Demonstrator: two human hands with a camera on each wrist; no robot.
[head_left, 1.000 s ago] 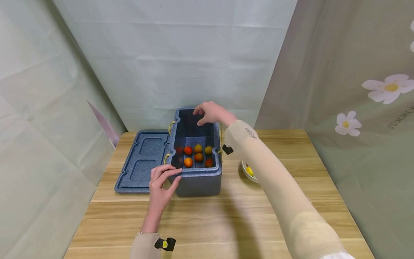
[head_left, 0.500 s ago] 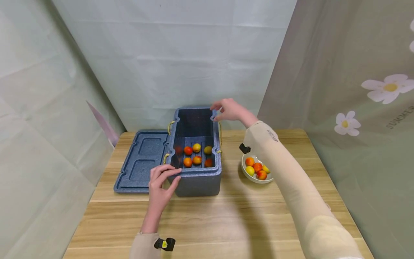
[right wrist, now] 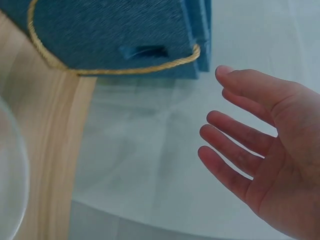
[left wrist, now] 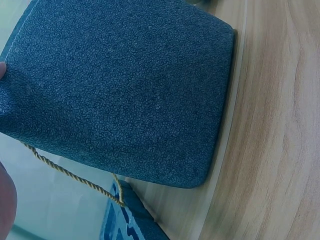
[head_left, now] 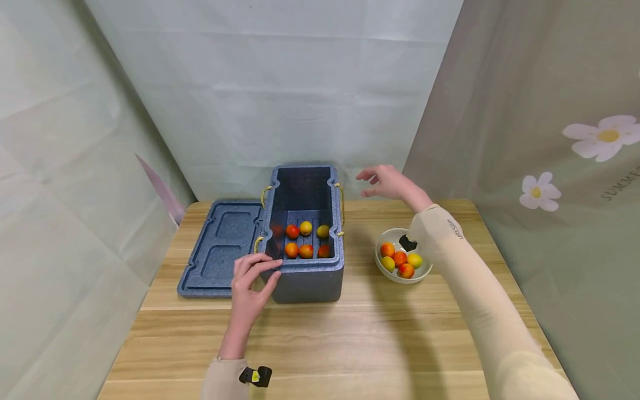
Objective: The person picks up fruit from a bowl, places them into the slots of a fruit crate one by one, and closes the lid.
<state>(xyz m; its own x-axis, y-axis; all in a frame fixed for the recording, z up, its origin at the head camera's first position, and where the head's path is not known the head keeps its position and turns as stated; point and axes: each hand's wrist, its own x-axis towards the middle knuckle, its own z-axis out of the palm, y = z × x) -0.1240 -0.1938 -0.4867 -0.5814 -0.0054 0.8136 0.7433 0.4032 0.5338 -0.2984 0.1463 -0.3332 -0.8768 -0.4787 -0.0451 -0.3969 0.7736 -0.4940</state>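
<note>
A deep blue-grey foam box (head_left: 307, 286) stands lidless on the table, yellow rope handles on its sides. Several small round fruits (head_left: 306, 251), red, orange and yellow, lie on its floor towards the near end. At the near left corner my left hand (head_left: 250, 286) holds the rim, index finger over the edge and thumb against the front. A fingertip (left wrist: 2, 70) at that rim shows in the left wrist view. My right hand (head_left: 390, 182) hovers right of the box's far end, holding nothing. Its fingers are spread and loosely bent, as the right wrist view shows of the hand (right wrist: 280, 145).
To the right of the box, a white bowl (head_left: 379, 265) holds several similar fruits, partly beneath the right wrist. The box's lid (head_left: 222, 261) lies flat on the left. Pale curtains (head_left: 260, 100) surround the wooden table (head_left: 320, 344).
My right hand has moved right, from above the box's far end out past its side, uncovering the bowl. One fruit in the box has shifted nearer the front. The left hand stays put.
</note>
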